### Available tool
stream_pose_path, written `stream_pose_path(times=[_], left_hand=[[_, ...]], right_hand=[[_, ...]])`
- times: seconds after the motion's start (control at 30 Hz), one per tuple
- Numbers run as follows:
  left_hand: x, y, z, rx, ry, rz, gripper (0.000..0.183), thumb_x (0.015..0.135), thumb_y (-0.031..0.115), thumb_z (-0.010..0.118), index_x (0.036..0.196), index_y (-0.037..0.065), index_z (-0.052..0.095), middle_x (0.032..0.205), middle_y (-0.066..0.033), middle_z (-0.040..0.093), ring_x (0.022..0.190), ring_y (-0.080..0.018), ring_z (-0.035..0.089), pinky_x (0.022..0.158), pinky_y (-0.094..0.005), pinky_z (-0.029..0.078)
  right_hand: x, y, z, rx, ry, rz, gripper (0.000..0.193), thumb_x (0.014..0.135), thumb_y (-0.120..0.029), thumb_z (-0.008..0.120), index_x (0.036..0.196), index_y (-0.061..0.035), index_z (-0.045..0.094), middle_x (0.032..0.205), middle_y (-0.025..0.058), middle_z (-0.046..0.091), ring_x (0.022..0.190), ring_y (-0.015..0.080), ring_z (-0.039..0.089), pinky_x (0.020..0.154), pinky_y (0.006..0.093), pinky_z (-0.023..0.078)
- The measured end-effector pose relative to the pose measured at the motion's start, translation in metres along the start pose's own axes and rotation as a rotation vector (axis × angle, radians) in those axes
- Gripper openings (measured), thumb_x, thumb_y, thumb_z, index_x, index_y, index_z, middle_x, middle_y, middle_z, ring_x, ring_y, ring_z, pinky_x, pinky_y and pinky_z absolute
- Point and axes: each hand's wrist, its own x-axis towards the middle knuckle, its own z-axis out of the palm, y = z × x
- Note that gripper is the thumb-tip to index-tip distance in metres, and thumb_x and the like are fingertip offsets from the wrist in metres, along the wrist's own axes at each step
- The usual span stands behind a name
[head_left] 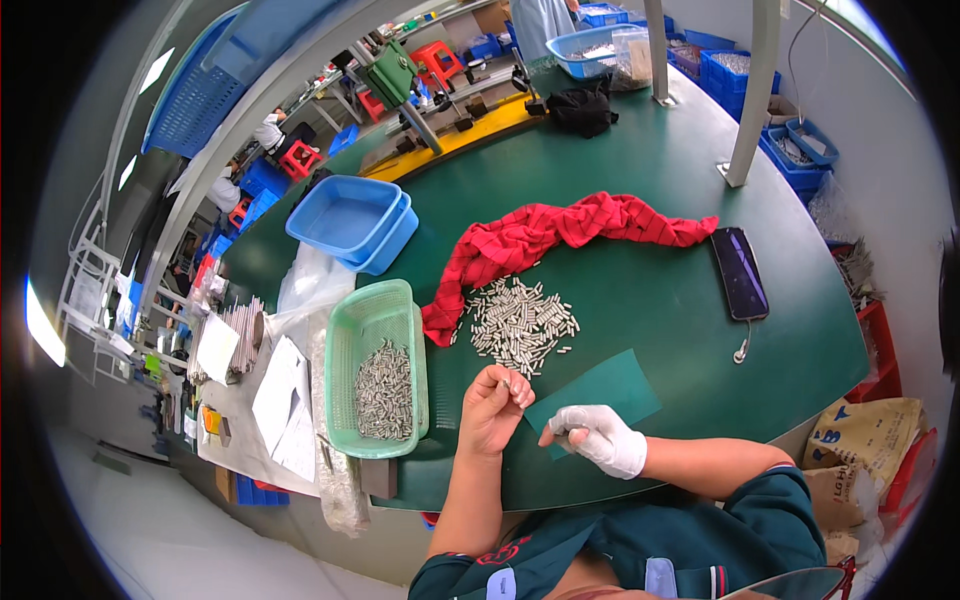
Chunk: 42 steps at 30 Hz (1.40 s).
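Note:
My left hand (490,412) is bare and raised at the near side of the pile. Its fingers are curled in a pinch, with a small metal pin (506,385) just showing at the fingertips. My right hand (602,441), in a white glove with bare fingertips, is closed beside it over a thin green sheet (618,392); what its fingers hold, if anything, is hidden. Ahead of both hands lies a loose pile of short metal pins (515,322). To the left stands a light green basket (345,375), partly filled with small grey metal pieces (385,392).
A red checked cloth (560,222) curves behind the pile. Stacked blue trays (345,215) stand at the back left, and a phone (740,273) with an earphone lies at the right. Papers (283,400) rest beyond the basket. A metal post (752,110) rises at the far right.

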Motion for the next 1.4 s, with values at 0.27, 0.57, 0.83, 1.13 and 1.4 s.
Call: stream_pose_path(times=[0.27,0.57,0.83,1.13,1.4], left_hand=[[0.005,0.003,0.002,0.031,-0.009,0.027,0.009,0.091,0.012,0.062,0.091,0.006,0.055,0.081,-0.0036,0.053,0.075,-0.0163,0.048,0.068,-0.029,0.039],[0.002,0.001,0.001,0.043,0.003,0.025,0.008,0.091,0.011,0.062,0.092,0.006,0.056,0.082,-0.0036,0.052,0.075,-0.0163,0.047,0.068,-0.0289,0.039],[0.003,0.002,0.001,0.049,-0.014,0.029,0.008,0.092,0.012,0.061,0.093,0.006,0.056,0.082,-0.0037,0.053,0.076,-0.0161,0.047,0.068,-0.0285,0.039],[0.003,0.001,0.003,0.043,-0.014,0.033,0.009,0.091,0.012,0.063,0.093,0.007,0.056,0.082,-0.0035,0.053,0.076,-0.0158,0.047,0.068,-0.0283,0.039],[0.003,0.003,0.002,0.036,-0.018,0.031,0.008,0.091,0.012,0.062,0.092,0.007,0.056,0.082,-0.0038,0.053,0.076,-0.0156,0.047,0.068,-0.0288,0.039]], right_hand=[[0.007,-0.01,-0.001,-0.08,0.004,-0.029,0.067,0.093,-0.062,0.042,0.095,0.0016,0.064,0.071,0.0045,0.05,0.066,0.0148,0.049,0.064,0.0289,0.042],[0.006,-0.01,-0.003,-0.134,-0.006,-0.102,0.034,0.095,-0.032,0.05,0.093,0.0004,0.063,0.08,0.0108,0.059,0.075,0.0216,0.057,0.073,0.0323,0.047],[0.007,-0.01,-0.003,-0.15,-0.021,-0.104,0.041,0.095,-0.038,0.05,0.093,0.0006,0.062,0.079,0.0105,0.058,0.075,0.0222,0.057,0.073,0.0324,0.047],[0.006,-0.009,-0.005,-0.152,-0.017,-0.124,0.037,0.095,-0.035,0.05,0.094,0.0005,0.062,0.079,0.0103,0.058,0.074,0.0216,0.057,0.072,0.0321,0.047],[0.007,-0.008,-0.004,-0.108,-0.028,-0.065,0.047,0.095,-0.046,0.049,0.095,-0.0006,0.063,0.075,0.0075,0.057,0.07,0.0173,0.055,0.068,0.0301,0.046]])
